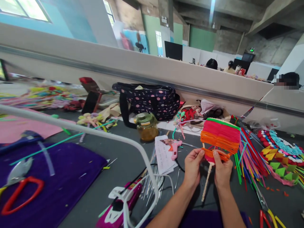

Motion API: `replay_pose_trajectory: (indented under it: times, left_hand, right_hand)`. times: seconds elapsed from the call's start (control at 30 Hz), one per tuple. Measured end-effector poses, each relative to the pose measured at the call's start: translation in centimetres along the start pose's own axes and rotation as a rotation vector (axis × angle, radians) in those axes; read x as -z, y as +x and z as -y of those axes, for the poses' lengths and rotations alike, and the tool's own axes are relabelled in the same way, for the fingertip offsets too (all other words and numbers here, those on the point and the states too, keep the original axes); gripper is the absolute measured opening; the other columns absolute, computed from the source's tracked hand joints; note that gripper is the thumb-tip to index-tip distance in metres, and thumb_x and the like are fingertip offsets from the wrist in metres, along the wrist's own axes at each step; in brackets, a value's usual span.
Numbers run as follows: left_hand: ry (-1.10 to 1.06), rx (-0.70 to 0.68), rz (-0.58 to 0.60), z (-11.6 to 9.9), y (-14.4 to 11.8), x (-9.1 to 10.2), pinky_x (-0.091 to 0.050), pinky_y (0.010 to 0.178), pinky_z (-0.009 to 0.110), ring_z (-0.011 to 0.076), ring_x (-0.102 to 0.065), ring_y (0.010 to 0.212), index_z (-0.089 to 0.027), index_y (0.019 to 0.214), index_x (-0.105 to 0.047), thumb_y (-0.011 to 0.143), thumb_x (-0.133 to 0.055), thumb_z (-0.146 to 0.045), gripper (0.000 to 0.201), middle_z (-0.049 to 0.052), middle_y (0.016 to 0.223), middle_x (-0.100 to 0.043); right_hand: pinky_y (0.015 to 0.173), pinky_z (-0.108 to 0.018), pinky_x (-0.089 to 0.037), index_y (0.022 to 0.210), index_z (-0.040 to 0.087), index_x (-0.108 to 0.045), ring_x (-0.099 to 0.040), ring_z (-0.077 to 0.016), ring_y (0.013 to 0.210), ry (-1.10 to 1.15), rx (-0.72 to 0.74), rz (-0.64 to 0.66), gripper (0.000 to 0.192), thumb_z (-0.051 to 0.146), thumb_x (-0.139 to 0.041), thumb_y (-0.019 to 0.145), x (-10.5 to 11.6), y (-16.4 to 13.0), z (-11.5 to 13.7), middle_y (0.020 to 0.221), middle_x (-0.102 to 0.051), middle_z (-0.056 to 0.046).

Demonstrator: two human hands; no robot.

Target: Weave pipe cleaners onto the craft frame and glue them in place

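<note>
Up close, both hands meet at the lower edge of a striped paper-strip fan (220, 135), held above the grey bench (123, 161). Left hand (193, 167) fingers pinch an orange strip narrowly; right hand (222, 171) fingers close on the same strip beside them. A pale stick handle (206, 185) hangs below. Nearby lie a pink glue gun (175, 148) and loose coloured strips (249, 158).

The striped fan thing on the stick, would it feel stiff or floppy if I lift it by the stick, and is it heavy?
The striped fan probably feels light: it looks built from thin coloured strips. It may wobble, since the stick is slender under a wide top. Both the left hand and right hand pinch its lower edge, which suggests it needs support.
</note>
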State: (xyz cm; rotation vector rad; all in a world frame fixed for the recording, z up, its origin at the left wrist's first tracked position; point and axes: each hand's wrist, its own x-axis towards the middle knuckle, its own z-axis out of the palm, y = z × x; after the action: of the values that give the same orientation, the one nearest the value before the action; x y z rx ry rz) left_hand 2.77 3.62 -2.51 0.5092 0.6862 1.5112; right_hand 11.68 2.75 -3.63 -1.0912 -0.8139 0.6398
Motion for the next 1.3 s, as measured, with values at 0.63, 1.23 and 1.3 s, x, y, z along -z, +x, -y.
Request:
replay_pose_trajectory:
  times: [0.63, 1.23, 1.3]
  left_hand:
    - [-0.029, 0.043, 0.008, -0.1, 0.4, 0.3, -0.042, 0.050, 0.016, 0.0051, -0.052, 0.049, -0.013, 0.069, -0.064, 0.057, -0.081, -0.021, 0.022, -0.003, 0.061, -0.061]
    - [-0.103, 0.033, -0.009, -1.0, 0.4, 0.2, -0.046, 0.059, 0.017, 0.0074, -0.059, 0.057, -0.014, 0.069, -0.066, 0.057, -0.082, -0.024, 0.022, -0.002, 0.066, -0.066]
    - [-0.114, 0.035, -0.009, -0.9, 0.3, 0.1, -0.047, 0.060, 0.018, 0.0083, -0.060, 0.060, -0.014, 0.072, -0.067, 0.060, -0.081, -0.029, 0.024, -0.001, 0.070, -0.067]
  right_hand:
    - [0.069, -0.034, -0.054, 0.078, 0.012, -0.071, -0.065, -0.0183, 0.067, 0.029, -0.038, 0.065, 0.022, 0.033, -0.071, 0.070, -0.1, 0.0, 0.1, 0.073, -0.071, -0.007]
    - [0.076, -0.038, -0.052, 0.078, 0.014, -0.070, -0.065, -0.0182, 0.072, 0.211, -0.148, 0.092, 0.022, 0.030, -0.075, 0.065, -0.4, 0.0, -0.2, 0.076, -0.071, -0.005]
    - [0.077, -0.038, -0.052, 0.078, 0.014, -0.070, -0.065, -0.0180, 0.072, 0.239, -0.159, 0.093, 0.021, 0.030, -0.076, 0.065, -0.4, 0.0, 0.0, 0.076, -0.071, -0.005]
